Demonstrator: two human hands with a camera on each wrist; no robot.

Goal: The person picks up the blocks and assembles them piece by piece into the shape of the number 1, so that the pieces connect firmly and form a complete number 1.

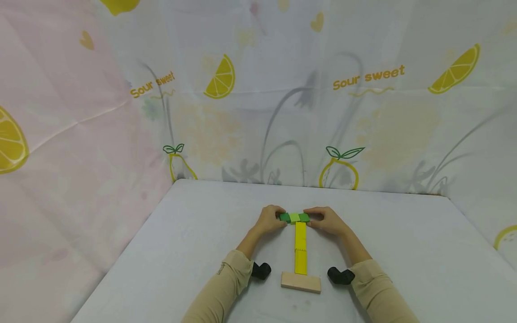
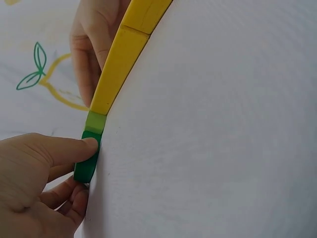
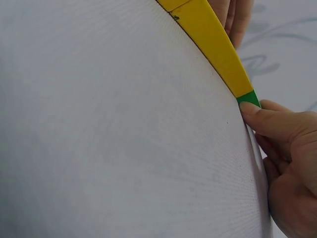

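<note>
A short row of green blocks lies at the far end of a yellow strip on the white table. My left hand [image 1: 271, 220] pinches the dark green block [image 2: 88, 166] at the row's left end between thumb and fingers. At the other end, my right hand [image 1: 329, 220] pinches a green block [image 3: 249, 98], its thumb laid over part of it. Between them sits a light green block [image 1: 294, 217]. Two yellow blocks [image 1: 300, 261] run end to end from the green row toward me. Across their near end lies a plain wooden block [image 1: 300, 282].
The white table [image 1: 194, 251] reaches back to a hanging cloth [image 1: 258, 116] printed with lemons and words. Black devices [image 1: 261, 271] stick out at both sleeve cuffs, on either side of the yellow strip.
</note>
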